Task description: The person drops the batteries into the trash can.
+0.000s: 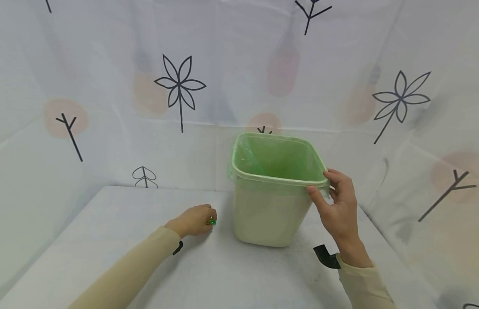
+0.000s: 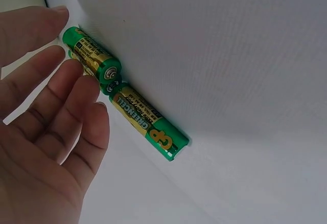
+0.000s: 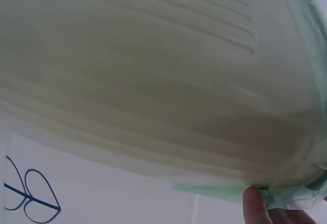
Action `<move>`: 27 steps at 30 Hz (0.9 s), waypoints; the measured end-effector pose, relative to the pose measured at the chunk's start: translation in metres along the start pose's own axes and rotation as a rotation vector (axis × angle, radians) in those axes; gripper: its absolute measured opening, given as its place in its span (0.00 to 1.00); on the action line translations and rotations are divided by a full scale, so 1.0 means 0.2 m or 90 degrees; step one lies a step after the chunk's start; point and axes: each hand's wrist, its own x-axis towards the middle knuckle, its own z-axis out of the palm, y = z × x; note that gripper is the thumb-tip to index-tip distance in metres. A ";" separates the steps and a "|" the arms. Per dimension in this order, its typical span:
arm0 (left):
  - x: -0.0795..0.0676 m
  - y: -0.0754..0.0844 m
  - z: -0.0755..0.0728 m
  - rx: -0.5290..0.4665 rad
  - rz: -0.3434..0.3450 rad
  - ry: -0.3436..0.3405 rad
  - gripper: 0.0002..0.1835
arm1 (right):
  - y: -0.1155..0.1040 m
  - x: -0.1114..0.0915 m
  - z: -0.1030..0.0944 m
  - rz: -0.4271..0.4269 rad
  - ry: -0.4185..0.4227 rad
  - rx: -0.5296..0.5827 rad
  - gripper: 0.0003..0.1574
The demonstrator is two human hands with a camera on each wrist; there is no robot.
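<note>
My left hand [image 1: 195, 219] is low over the white tabletop, left of the bin, its fingers curled round several green and gold batteries [image 2: 92, 55]. In the left wrist view one battery end sits between thumb and index fingertip. Another battery [image 2: 148, 122], marked GP Greencell, extends beyond the fingertips; part of the group is hidden behind the fingers. With my right hand [image 1: 338, 206] I grip the right corner of a cream wastebasket [image 1: 268, 214], thumb at the front and fingers round the side. A translucent green bin liner [image 1: 278, 156] lines it and folds over the rim. The wastebasket leans slightly.
Behind and beside the white table [image 1: 147, 197] hangs a pale cloth backdrop [image 1: 216, 64] printed with flowers and twigs. A black strap piece [image 1: 327, 256] stands out from my right wrist.
</note>
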 end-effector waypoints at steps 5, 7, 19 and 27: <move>0.00 0.00 0.00 0.002 -0.003 0.001 0.09 | 0.00 0.00 0.00 0.003 0.000 -0.005 0.29; 0.00 0.01 0.00 0.001 -0.004 -0.003 0.08 | 0.00 0.00 0.00 0.003 -0.002 -0.009 0.29; -0.01 0.03 0.00 -0.086 -0.016 -0.059 0.08 | 0.00 0.00 0.00 0.019 -0.005 -0.014 0.30; -0.02 0.05 0.00 -0.118 -0.013 -0.083 0.09 | 0.00 0.00 0.00 0.015 -0.004 -0.012 0.29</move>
